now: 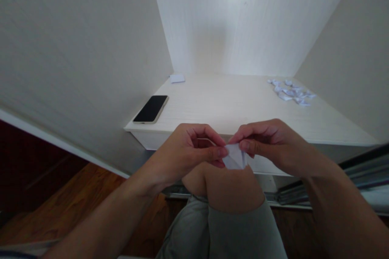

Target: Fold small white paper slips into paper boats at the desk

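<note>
A small piece of folded white paper is held up between my two hands, above my knees and just in front of the shelf edge. My left hand pinches its left side between thumb and fingers. On the other side, my right hand grips the upper right corner with thumb and forefinger. Crease lines run across the paper's face. Some of the fingertips behind it are hidden.
A phone with a dark screen lies near the left front of the white shelf. Behind it is a flat white paper stack. Several folded paper pieces sit at the back right. Panels enclose both sides.
</note>
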The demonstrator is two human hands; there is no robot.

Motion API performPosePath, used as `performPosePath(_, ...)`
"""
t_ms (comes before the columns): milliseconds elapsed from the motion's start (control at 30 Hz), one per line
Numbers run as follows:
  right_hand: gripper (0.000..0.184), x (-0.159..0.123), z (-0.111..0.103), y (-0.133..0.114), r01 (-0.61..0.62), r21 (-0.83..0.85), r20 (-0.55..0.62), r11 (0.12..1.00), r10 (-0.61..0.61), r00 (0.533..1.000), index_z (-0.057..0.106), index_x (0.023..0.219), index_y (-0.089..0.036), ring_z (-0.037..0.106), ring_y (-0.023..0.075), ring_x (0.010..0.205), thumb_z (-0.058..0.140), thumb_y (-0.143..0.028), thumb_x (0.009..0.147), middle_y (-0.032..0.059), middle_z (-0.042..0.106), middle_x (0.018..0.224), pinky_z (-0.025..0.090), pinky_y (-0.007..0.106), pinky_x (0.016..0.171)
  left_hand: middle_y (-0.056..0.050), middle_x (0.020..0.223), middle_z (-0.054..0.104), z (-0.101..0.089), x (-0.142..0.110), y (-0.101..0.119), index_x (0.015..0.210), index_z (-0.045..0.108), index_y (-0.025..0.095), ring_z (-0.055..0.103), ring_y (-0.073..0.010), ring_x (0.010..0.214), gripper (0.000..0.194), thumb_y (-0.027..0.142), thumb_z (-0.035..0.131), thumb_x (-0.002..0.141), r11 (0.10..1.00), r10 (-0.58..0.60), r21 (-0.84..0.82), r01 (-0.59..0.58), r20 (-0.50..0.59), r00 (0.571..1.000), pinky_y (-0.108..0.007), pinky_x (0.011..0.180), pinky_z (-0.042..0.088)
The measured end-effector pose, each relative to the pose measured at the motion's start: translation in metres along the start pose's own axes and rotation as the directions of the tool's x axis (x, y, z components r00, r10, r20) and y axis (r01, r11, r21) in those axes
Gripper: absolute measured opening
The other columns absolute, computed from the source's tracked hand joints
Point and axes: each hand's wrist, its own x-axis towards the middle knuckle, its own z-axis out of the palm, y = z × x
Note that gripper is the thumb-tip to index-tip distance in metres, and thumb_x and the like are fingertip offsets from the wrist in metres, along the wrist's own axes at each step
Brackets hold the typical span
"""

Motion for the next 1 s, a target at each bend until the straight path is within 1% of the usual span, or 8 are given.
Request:
performPosePath(100,0.013,0.001,0.001,0.001,-0.024,-0.012,0.023,1.0,0.024,0.999,0.084,0.1,-0.022,0.064,0.0129,0.071,0.075,-0.028,0.092,0.0023,0.075,0.081,0.053,0.025,0.066,-0.006,0.077,0.079,0.004,-0.001,0.0,0.085,0.073,0.017,0.077,-0.0186,0.072,0.02,0.025,0.09,0.077,0.999,0.016,0.046,-0.014,-0.048,0.999,-0.026,0.068,0.06)
performPosePath(167,0.014,0.003,0.001,0.001,-0.037,-0.005,0.021,0.999,0.037,0.999,0.084,0.1,-0.022,0.065,0.0126,0.071,0.075,-0.029,0.092,0.0021,0.076,0.082,0.053,0.025,0.067,-0.005,0.073,0.078,0.007,-0.001,0.001,0.083,0.072,0.017,0.075,-0.0176,0.068,0.02,0.026,0.089,0.077,0.993,0.056,0.105,-0.047,-0.087,0.995,-0.026,0.066,0.058)
performPosePath(267,0.013,0.005,0.0,0.002,-0.067,0.001,0.027,0.998,0.067,0.997,0.083,0.099,-0.021,0.066,0.0121,0.071,0.077,-0.029,0.091,0.0024,0.078,0.084,0.053,0.025,0.068,-0.005,0.077,0.078,0.013,-0.003,0.004,0.086,0.074,0.017,0.074,-0.0174,0.069,0.016,0.024,0.086,0.079,0.974,0.135,0.202,-0.104,-0.145,0.98,-0.027,0.067,0.059)
performPosePath(433,0.016,0.005,0.002,0.005,-0.085,-0.047,0.006,0.995,0.086,0.996,0.083,0.096,-0.02,0.069,0.0149,0.076,0.078,-0.034,0.09,0.0045,0.08,0.088,0.054,0.027,0.069,-0.006,0.081,0.078,0.019,-0.005,0.006,0.089,0.078,0.017,0.072,-0.0177,0.072,0.007,0.022,0.078,0.086,0.92,0.209,0.374,-0.12,-0.209,0.955,-0.028,0.068,0.058)
performPosePath(600,0.017,0.005,0.01,0.003,-0.035,-0.189,-0.077,0.981,0.021,0.997,0.083,0.103,-0.022,0.073,0.0193,0.085,0.075,-0.034,0.092,0.0057,0.081,0.095,0.056,0.03,0.074,-0.005,0.078,0.075,0.021,-0.006,0.003,0.084,0.077,0.019,0.068,-0.0179,0.07,0.005,0.024,0.077,0.085,0.839,0.32,0.524,-0.144,-0.263,0.91,-0.028,0.063,0.055)
performPosePath(767,0.013,0.007,0.015,-0.002,0.015,-0.325,-0.102,0.946,-0.051,0.994,0.083,0.1,-0.023,0.073,0.017,0.078,0.072,-0.023,0.093,0.0036,0.081,0.089,0.056,0.028,0.07,-0.004,0.08,0.073,0.021,-0.004,-0.002,0.087,0.074,0.02,0.067,-0.0173,0.071,0.004,0.023,0.076,0.086,0.782,0.404,0.595,-0.183,-0.263,0.876,-0.026,0.062,0.051)
performPosePath(833,0.012,0.009,0.013,-0.001,0.021,-0.304,-0.105,0.952,-0.055,0.993,0.082,0.099,-0.022,0.073,0.0167,0.077,0.073,-0.023,0.092,0.0034,0.081,0.088,0.056,0.028,0.068,-0.003,0.078,0.073,0.021,-0.003,-0.003,0.089,0.073,0.02,0.065,-0.0161,0.07,0.003,0.022,0.074,0.087,0.799,0.387,0.573,-0.182,-0.258,0.885,-0.025,0.062,0.05)
performPosePath(1000,0.014,0.008,0.007,0.005,-0.008,-0.218,-0.088,0.976,-0.012,0.996,0.081,0.099,-0.021,0.074,0.0187,0.08,0.076,-0.031,0.091,0.0048,0.081,0.09,0.057,0.03,0.07,-0.004,0.084,0.075,0.017,0.003,-0.005,0.087,0.072,0.017,0.066,-0.0151,0.074,0.008,0.025,0.073,0.09,0.904,0.266,0.388,-0.177,-0.186,0.946,-0.025,0.067,0.052)
